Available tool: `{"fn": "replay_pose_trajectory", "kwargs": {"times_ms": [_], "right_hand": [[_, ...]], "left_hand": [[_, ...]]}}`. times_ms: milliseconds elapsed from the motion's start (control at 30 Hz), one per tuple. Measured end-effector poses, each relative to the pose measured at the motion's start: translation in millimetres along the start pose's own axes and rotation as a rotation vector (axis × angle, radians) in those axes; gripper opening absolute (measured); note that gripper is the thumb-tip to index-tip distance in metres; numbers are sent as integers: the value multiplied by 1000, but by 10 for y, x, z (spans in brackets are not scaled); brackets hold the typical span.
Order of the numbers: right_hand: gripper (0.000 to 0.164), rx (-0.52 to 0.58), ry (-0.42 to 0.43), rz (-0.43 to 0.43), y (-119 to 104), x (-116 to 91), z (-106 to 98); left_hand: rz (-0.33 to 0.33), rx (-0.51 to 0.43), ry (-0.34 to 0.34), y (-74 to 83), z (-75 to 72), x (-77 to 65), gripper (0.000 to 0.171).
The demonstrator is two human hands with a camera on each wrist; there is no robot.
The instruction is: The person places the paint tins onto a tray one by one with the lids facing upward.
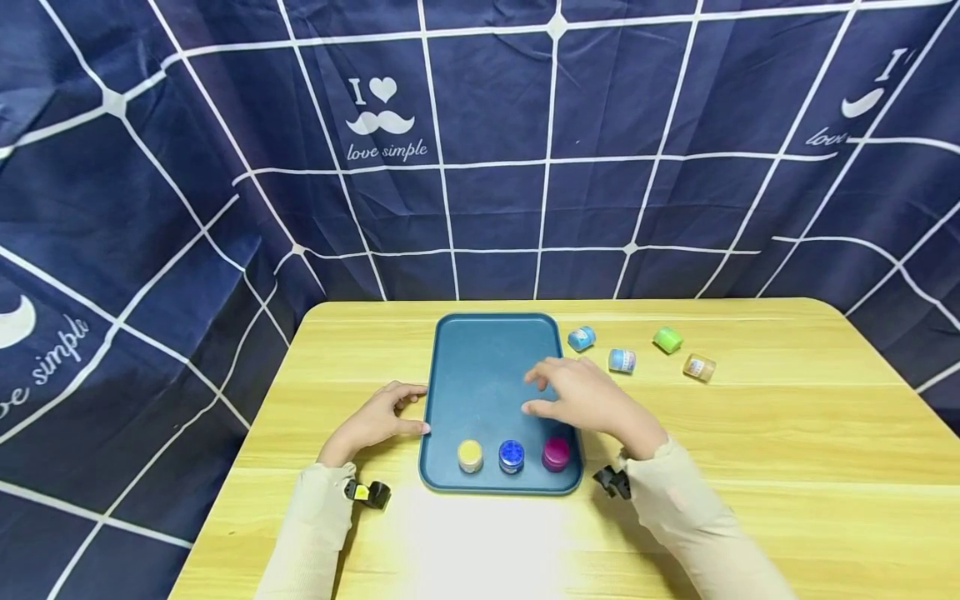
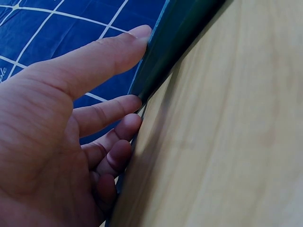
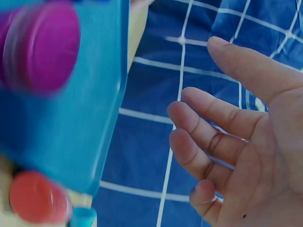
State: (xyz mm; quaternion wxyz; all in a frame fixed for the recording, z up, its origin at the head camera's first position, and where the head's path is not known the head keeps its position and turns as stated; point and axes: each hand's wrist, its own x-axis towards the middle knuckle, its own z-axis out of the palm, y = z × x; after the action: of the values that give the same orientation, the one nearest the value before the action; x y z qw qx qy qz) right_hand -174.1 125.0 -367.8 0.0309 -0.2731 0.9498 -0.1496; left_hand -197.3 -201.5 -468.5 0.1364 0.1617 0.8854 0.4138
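Note:
My left hand [image 1: 380, 419] rests against the left side of the blue tray [image 1: 487, 367]. In the left wrist view its thumb [image 2: 118, 47] touches the tray's rim, and the other fingers are loosely bent. Over the tray's right side hovers my right hand [image 1: 581, 396], fingers spread and nothing between them. Three small jars stand in a row along the tray's near end: a yellow one [image 1: 470, 456], a blue one [image 1: 512, 457] and a magenta one [image 1: 556, 454], the last nearest to my right hand.
Right of the tray, two light-blue jars [image 1: 581, 337], a green jar [image 1: 667, 339] and a tan jar [image 1: 700, 367] lie on the wooden table [image 1: 787, 417]. The right wrist view also shows a red-lidded jar [image 3: 38, 197] beside the tray. A dark-blue checked cloth [image 1: 495, 208] hangs behind.

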Motion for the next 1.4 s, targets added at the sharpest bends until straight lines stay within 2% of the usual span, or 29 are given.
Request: {"fn": "replay_pose_trajectory", "kwargs": {"times_ms": [267, 467, 733, 1000, 1400], "right_hand": [[42, 71, -4, 125, 350, -91, -143], [48, 70, -12, 178, 577, -142, -113], [57, 110, -103, 259, 806, -186, -17], [57, 202, -165, 285, 940, -221, 97], [39, 222, -174, 288, 988, -250, 218]], "left_hand": [[1, -3, -1, -2, -6, -8, 66], [-2, -5, 0, -3, -4, -9, 66], [-7, 2, -3, 16, -8, -8, 67], [-3, 7, 1, 5, -11, -4, 66], [7, 11, 2, -1, 6, -10, 66]]}}
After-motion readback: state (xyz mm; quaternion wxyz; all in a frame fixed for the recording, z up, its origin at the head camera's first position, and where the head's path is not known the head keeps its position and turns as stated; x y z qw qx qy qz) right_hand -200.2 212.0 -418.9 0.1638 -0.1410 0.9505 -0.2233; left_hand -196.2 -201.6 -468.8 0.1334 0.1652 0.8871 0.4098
